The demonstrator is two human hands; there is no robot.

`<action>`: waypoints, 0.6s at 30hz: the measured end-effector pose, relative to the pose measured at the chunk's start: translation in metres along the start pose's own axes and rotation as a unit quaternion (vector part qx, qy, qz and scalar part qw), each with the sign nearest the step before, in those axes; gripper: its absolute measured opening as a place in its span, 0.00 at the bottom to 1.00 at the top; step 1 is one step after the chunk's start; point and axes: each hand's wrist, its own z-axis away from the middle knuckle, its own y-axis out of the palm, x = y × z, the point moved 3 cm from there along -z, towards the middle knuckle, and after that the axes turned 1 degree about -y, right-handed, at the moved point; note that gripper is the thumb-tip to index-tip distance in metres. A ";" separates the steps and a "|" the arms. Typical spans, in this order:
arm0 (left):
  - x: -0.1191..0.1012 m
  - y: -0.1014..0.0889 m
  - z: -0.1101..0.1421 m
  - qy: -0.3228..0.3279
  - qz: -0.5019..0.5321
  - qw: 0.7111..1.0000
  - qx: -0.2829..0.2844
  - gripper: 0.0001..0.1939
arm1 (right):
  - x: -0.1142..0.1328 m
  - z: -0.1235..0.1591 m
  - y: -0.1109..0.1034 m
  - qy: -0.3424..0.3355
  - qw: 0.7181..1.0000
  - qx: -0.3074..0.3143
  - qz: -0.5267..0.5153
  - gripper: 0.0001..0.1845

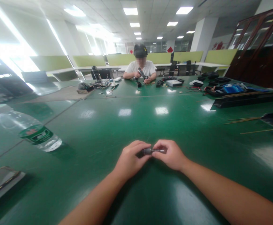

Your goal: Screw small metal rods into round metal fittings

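Green worktop [127, 128], bottle [36, 134] to left. Grey tool [147, 151] held centrally: left hand [130, 157] grips its thick end, right hand [172, 156] pinches its slim end. Handling appears under way; done or left: unclear.

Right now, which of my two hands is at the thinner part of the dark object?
Your right hand: it holds the slim part of the dark object, while your left hand grips the thicker part.
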 end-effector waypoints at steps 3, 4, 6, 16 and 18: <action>0.001 0.000 0.000 0.000 -0.003 1.000 0.002 0.12 | 0.000 0.000 0.001 0.000 1.000 0.001 -0.010 0.02; 0.002 0.000 0.000 0.000 -0.003 1.000 0.002 0.12 | -0.001 0.000 0.001 0.000 1.000 0.000 -0.013 0.02; 0.002 0.000 0.000 0.001 -0.003 1.000 0.003 0.12 | -0.001 0.000 0.001 0.002 1.000 -0.002 -0.016 0.02; -0.001 -0.003 0.000 0.001 -0.009 1.000 0.000 0.11 | -0.001 0.000 0.001 0.002 1.000 -0.004 -0.022 0.02; -0.001 -0.003 0.000 0.004 -0.011 1.000 0.000 0.11 | -0.001 0.000 0.001 0.000 1.000 -0.004 -0.022 0.02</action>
